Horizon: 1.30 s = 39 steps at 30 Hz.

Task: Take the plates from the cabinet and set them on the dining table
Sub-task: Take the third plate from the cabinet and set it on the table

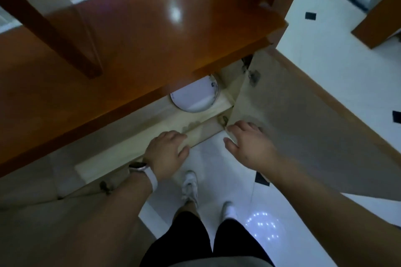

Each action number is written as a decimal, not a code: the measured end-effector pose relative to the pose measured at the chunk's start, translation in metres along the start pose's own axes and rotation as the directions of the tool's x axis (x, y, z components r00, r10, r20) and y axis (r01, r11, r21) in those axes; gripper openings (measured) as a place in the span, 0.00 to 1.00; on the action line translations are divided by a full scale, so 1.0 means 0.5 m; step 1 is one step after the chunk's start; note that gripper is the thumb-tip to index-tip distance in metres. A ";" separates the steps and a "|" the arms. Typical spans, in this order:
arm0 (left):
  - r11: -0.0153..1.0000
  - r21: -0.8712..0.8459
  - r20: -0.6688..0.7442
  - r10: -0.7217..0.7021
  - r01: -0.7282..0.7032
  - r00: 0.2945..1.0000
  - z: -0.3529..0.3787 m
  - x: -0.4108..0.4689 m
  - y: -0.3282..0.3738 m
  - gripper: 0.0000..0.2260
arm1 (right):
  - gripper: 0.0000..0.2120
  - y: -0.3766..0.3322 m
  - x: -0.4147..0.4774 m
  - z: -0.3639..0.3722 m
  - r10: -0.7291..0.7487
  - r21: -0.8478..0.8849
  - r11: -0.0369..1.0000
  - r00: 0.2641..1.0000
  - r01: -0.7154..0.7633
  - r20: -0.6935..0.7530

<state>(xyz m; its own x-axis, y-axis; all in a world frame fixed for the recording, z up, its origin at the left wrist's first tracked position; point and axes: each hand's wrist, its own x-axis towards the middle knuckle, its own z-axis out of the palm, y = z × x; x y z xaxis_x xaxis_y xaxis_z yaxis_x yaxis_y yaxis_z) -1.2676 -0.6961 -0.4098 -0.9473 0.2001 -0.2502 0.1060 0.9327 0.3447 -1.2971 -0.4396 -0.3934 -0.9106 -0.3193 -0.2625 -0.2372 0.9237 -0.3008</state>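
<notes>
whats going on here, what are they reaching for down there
A person stands at a low wooden cabinet with its door swung open. Both hands are empty: the left hand rests on the cabinet's bottom edge, and the right hand is at the door's lower corner. White plates sit inside on the shelf, not yet touched.

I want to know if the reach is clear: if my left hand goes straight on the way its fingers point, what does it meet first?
The left hand points up and right into the open cabinet. First in that line looks to be the round white plate on the pale shelf, half hidden under the glossy brown wooden top. Depth is uncertain.
</notes>
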 end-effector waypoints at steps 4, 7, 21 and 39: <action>0.900 -0.330 0.110 -0.261 0.283 0.959 0.055 0.099 -0.026 0.20 | 0.25 0.016 0.090 0.080 0.069 0.086 0.994 0.997 -0.072 0.039; 0.734 -0.522 0.185 -0.400 0.435 0.898 0.086 0.176 -0.041 0.20 | 0.23 0.028 0.160 0.121 0.118 0.178 0.975 0.989 -0.132 0.086; 0.487 -0.754 0.133 -0.546 0.442 0.827 0.196 0.366 -0.166 0.03 | 0.32 0.086 0.391 0.257 0.403 0.735 0.583 0.909 -0.346 0.109; 0.641 -0.674 -0.010 -0.504 0.366 0.864 0.186 0.423 -0.201 0.18 | 0.17 0.092 0.480 0.268 0.295 0.689 0.705 0.953 -0.171 -0.065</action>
<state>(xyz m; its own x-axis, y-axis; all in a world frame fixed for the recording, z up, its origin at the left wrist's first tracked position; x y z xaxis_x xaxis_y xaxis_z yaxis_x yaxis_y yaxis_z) -1.4506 -0.7198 -0.5814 -0.8746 -0.3001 -0.3807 -0.4829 0.4692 0.7394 -1.4811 -0.5023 -0.5932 -0.9600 -0.0178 -0.2795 0.2220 0.5598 -0.7983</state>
